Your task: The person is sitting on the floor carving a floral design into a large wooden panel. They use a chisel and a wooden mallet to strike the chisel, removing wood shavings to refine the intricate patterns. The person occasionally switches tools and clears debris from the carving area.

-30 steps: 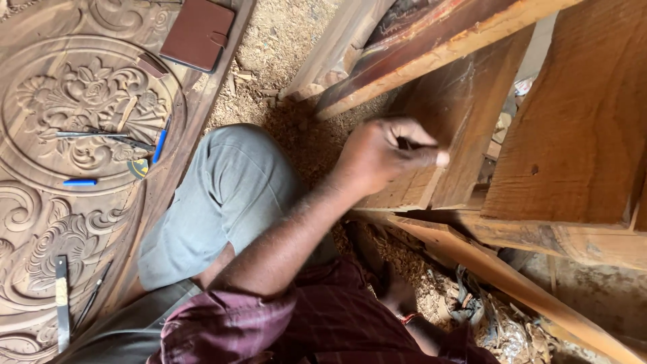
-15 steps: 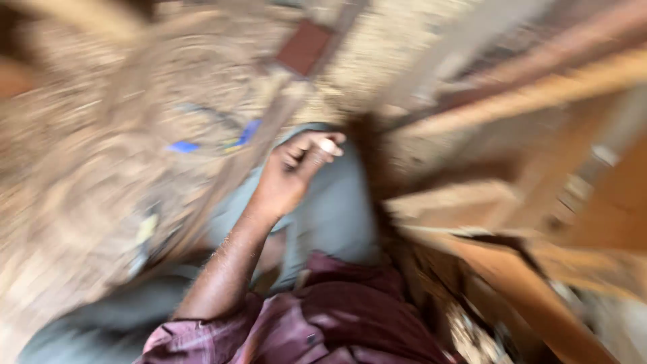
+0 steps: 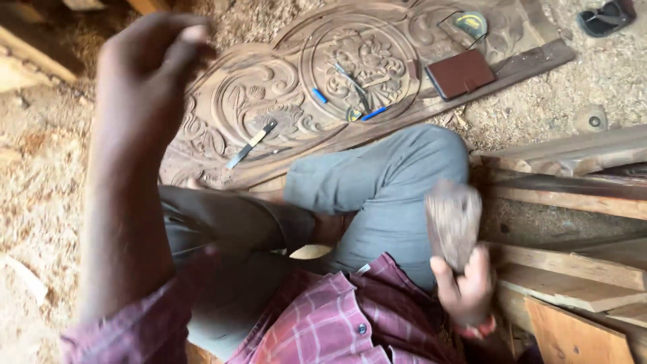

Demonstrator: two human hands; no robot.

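Observation:
My left hand is raised close to the camera at the upper left. It is blurred, with fingers curled, and whether it holds anything is hidden. Low at the right, my right hand grips a brown wooden mallet that points upward beside my grey-trousered knee. Beyond my legs, a large carved wooden panel with floral scrollwork lies flat on the ground. A chisel with a pale handle rests on it, along with a blue-handled tool.
A brown wallet-like case and a tape measure lie on the panel's far end. Rough planks are stacked at the right. Sawdust covers the ground, and a dark sandal sits at the top right.
The view has swung from the planks at the right toward the carved panel. The hand that was at the planks has pulled away. My left arm is now raised and the mallet is in view.

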